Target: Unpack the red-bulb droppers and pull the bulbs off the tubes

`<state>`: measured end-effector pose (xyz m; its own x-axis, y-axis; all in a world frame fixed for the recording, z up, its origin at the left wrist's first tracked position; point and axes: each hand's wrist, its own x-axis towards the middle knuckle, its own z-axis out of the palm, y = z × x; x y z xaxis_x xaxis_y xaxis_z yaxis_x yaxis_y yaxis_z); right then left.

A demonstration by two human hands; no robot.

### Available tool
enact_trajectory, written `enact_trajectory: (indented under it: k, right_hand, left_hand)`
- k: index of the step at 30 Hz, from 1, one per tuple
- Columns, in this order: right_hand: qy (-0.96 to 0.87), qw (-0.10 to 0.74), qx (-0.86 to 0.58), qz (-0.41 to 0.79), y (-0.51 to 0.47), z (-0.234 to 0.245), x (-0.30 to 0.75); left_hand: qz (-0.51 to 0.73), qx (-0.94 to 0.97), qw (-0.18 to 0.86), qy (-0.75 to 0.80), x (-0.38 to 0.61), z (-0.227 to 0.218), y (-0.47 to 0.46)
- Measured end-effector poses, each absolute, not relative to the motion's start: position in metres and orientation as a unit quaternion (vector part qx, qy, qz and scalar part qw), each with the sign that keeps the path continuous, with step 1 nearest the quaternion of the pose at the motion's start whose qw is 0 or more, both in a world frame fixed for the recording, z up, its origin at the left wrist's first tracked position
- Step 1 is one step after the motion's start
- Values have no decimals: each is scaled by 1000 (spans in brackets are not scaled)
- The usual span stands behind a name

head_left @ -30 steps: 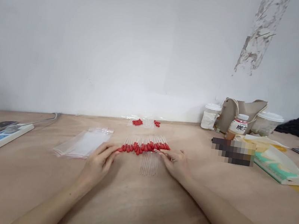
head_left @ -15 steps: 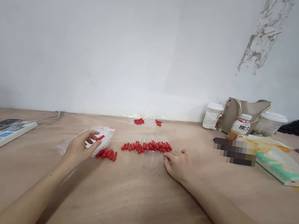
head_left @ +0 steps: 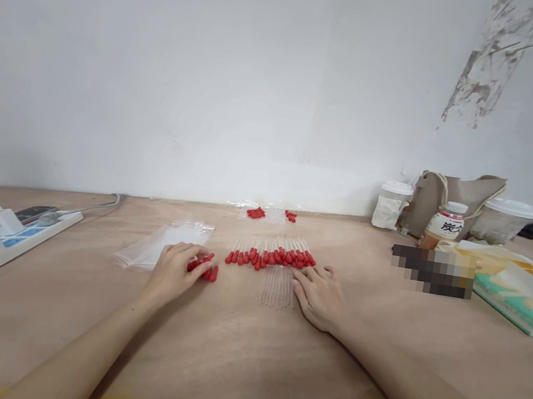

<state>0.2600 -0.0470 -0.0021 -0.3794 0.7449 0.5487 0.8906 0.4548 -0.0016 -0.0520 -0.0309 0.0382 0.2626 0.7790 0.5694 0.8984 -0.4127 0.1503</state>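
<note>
My left hand (head_left: 176, 273) is over a small pile of red rubber bulbs (head_left: 213, 275). Its thumb and fingers are closed around a tilted red rubber bulb (head_left: 209, 258), and the palm hides part of the pile. My right hand (head_left: 319, 295) rests on the table at the right end of a row of thin glass tubes (head_left: 277, 289). Its thumb and forefinger tips come together there; what lies between them is too small to make out. Just beyond the tubes lie several glass droppers with red bulbs (head_left: 280, 256), side by side, bulbs toward me.
Clear plastic bags (head_left: 158, 243) lie behind my left hand. Against the wall is clear packaging with more red bulbs (head_left: 255, 213). A power strip (head_left: 21, 245) stands at left. At right are a lidded cup (head_left: 391, 206), a bottle (head_left: 444, 226), a bag (head_left: 425, 201) and a tissue pack (head_left: 518, 300).
My left hand has moved right and down onto the bulb pile with the red rubber bulb. My right hand stays by the glass tubes. The whole view has shifted slightly.
</note>
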Motion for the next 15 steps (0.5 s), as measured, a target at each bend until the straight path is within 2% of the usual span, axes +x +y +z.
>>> enact_trajectory:
  k: [7,15]
  right_hand:
    - [-831,235,-485,-140,-46,-7,260]
    - [-830,236,-499,-80,-45,0,263]
  left_hand:
    - [-223,-818,198,-492,-41,32,-32]
    - [-272,-784,190,-524,-40,33,-38]
